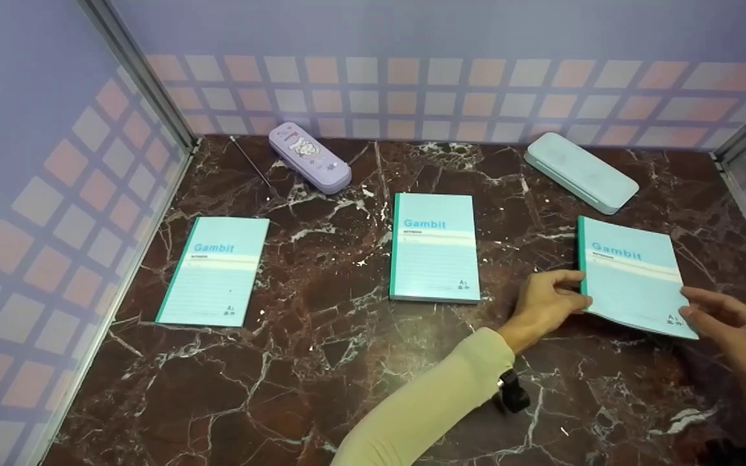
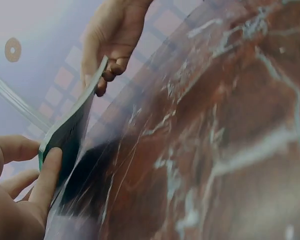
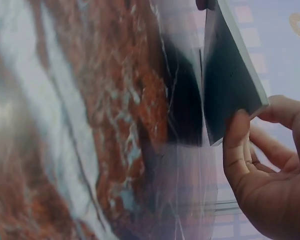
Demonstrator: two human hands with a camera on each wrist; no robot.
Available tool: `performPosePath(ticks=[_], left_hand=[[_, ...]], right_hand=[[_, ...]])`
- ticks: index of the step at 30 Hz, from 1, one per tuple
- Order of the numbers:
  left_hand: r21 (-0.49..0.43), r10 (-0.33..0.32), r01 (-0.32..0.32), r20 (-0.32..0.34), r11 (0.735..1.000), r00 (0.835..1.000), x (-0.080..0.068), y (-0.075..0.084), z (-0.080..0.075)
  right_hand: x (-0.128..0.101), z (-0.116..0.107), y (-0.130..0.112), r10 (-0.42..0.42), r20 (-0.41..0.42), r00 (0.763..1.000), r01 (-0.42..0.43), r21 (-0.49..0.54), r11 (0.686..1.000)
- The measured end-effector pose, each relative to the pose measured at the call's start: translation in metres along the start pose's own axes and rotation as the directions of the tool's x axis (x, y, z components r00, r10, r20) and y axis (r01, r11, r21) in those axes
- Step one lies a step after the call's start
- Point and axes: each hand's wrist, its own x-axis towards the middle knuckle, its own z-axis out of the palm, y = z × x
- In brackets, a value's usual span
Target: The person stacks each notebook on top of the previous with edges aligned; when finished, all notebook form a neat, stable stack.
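Observation:
On the right side of the table, a light blue notebook (image 1: 635,278) with a green spine is held between both hands, its near edge raised off the tabletop. The left hand (image 1: 544,304) pinches its spine edge near the lower left corner. At the opposite edge, the right hand (image 1: 735,323) pinches near the lower right corner. In the left wrist view the notebook (image 2: 72,117) is seen edge-on and slightly bent, its dark underside facing the table. The right wrist view shows the thumb and fingers (image 3: 237,145) gripping a corner.
Two matching notebooks lie flat: one in the middle (image 1: 434,252), one at left (image 1: 211,275). Behind them are a purple pencil case (image 1: 308,158), a thin dark stick (image 1: 250,162) and a pale blue case (image 1: 580,171). Checkered partition walls (image 1: 412,97) border the table.

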Motion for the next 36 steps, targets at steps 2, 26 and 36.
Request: performPosePath(ticks=[2,26,36], left_hand=[[0.064,0.028,-0.029,0.006,0.998,1.0,-0.001,0.001,-0.007],[0.198,0.236,-0.238,0.032,0.951,0.971,-0.007,0.02,-0.105],[0.231,0.252,-0.247,0.009,0.941,0.968,-0.017,0.021,-0.154]], right_hand=[[0.001,0.001,-0.004,-0.028,-0.009,1.0,0.028,0.015,1.0],[0.027,0.043,-0.076,-0.187,-0.019,0.982,0.186,0.257,0.948],[0.035,0.076,-0.106,-0.26,0.006,0.966,0.248,0.285,0.926]])
